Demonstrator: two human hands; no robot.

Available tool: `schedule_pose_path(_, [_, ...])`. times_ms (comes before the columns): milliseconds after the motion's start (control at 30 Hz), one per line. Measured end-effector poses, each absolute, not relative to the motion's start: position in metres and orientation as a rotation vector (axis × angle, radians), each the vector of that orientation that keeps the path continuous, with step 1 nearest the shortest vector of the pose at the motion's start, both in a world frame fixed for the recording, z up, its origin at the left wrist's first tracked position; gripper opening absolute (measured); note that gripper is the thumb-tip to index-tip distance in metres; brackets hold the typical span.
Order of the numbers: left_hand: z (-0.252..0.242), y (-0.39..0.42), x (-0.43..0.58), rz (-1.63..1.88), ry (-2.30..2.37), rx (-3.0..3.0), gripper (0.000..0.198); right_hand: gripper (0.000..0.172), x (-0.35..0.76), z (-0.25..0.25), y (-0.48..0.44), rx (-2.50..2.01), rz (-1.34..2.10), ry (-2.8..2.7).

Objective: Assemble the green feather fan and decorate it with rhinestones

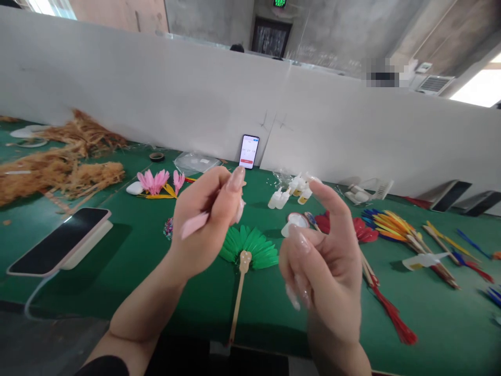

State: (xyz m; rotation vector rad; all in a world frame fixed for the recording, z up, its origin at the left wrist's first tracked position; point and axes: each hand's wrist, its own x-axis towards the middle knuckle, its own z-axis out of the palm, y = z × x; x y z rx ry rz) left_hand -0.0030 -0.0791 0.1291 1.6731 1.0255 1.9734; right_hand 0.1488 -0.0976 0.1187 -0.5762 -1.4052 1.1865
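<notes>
"Feather [194, 225]: which hand has it?"

"Left hand [203, 230]. Its fingers are curled in with the thumb pressed over them, and one pink end sticks out by the base of the thumb. A pale bit [240, 211] shows past the fingertips, but I can't tell whether it belongs to the same feather."

"And the right hand [326, 256]?"

"Raised beside the left, well apart from it. Index finger and thumb are spread, with a clear gap between their tips; the other fingers bend toward the palm."

"What lies between them?"

"Below and between, a green fan [245, 259] on the table [199, 313], its handle running toward the person. Beyond the right index fingertip is a group of bottles [278, 198], and just past the right thumb a dish [298, 219], partly hidden."

"Left of the left hand?"

"Beads [168, 228] right beside it, pink feathers [153, 181] a little beyond, a flat phone [60, 240] farther out. An upright phone [248, 151] leans on the partition [188, 99], straight past the left thumb."

"Right of the right hand?"

"Red feathers [365, 230] near the knuckles, a red tassel [397, 313] lower down, and a lone bottle [422, 260] farther off."
</notes>
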Motion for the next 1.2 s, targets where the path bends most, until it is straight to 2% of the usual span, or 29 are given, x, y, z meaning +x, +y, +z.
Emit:
schedule_pose_path(200, [0.120, -0.064, -0.061, 1.608, 1.447, 1.736, 0.027, 0.036, 0.164, 0.126, -0.093, -0.534, 1.089, -1.264])
schedule_pose_path(400, [0.064, -0.056, -0.129, 0.690, 2.111, 1.807, 0.032, 0.035, 0.176, 0.134, -0.090, -0.608, 0.992, -1.198])
schedule_pose_path(533, [0.030, -0.053, -0.153, 0.528, 2.215, 1.842, 0.023, 0.037, 0.181, 0.136, -0.091, -0.590, 0.992, -1.232])
schedule_pose_path(633, [0.018, -0.053, -0.157, 0.436, 2.224, 1.878, 0.031, 0.036, 0.188, 0.139, -0.094, -0.582, 1.011, -1.219])
schedule_pose_path(733, [0.015, -0.054, -0.157, 0.394, 2.281, 1.893, 0.041, 0.035, 0.198, 0.142, -0.096, -0.573, 1.011, -1.224])
schedule_pose_path(867, [0.015, -0.057, -0.160, 0.447, 2.345, 1.904, 0.021, 0.031, 0.211, 0.144, -0.097, -0.605, 0.920, -1.221])
schedule_pose_path(933, [0.016, -0.057, -0.164, 0.519, 2.365, 1.902, 0.018, 0.029, 0.217, 0.147, -0.097, -0.640, 0.861, -1.166])
schedule_pose_path(1100, [0.020, -0.054, -0.165, 0.842, 2.359, 1.934, 0.024, 0.012, 0.235, 0.155, -0.095, -0.733, 0.687, -1.083])
schedule_pose_path(1200, [0.022, -0.049, -0.147, 1.038, 2.203, 2.002, 0.032, 0.014, 0.263, 0.147, -0.088, -0.765, 0.660, -1.058])
